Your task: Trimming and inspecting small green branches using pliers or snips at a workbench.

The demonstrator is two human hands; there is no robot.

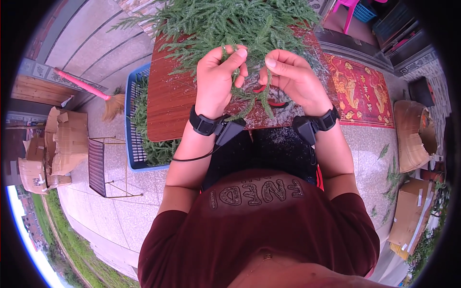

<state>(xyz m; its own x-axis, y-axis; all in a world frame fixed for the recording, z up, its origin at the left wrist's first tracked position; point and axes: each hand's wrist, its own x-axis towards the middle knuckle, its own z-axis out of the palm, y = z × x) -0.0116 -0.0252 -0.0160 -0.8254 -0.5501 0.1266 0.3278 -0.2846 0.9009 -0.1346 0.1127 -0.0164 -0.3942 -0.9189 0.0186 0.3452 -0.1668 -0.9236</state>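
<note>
Above the near edge of a brown wooden table (168,103), my left hand (220,72) pinches a green artificial pine sprig (236,79) between thumb and fingers. Close on its right, my right hand (290,74) is closed on another part of the greenery, a pine sprig (263,96) that hangs down below the fingers. Whether both hands hold one branch or two, I cannot tell. Just below the hands lies a red-and-black handled tool (277,103), partly hidden by the sprigs. A large heap of pine branches (230,21) dusted with white flakes covers the far side of the table.
A blue plastic basket (129,120) with more greenery stands left of the table. Further left are a broom (113,104), a small metal-framed rack (98,165) and torn cardboard boxes (67,139). On the right lie a red patterned mat (357,93), a round brown container (410,139) and a carton (410,211).
</note>
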